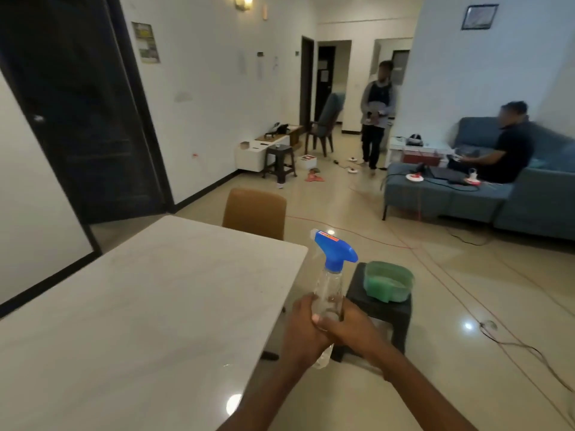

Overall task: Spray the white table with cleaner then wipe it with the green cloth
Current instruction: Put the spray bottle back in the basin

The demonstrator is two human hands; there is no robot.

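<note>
The white table (149, 306) fills the lower left of the head view. Just past its right edge I hold a clear spray bottle (329, 287) with a blue trigger head, upright, nozzle pointing left toward the table. My left hand (303, 331) and my right hand (348, 328) both wrap around the bottle's lower body. The green cloth (381, 283) lies inside a green tub (404, 273) on a dark stool (382, 309) right of the bottle.
A brown chair (255, 213) stands at the table's far side. Red and black cables (466, 293) run across the shiny floor. A blue sofa (485, 194) with a seated person is at the right; another person (376, 113) stands further back.
</note>
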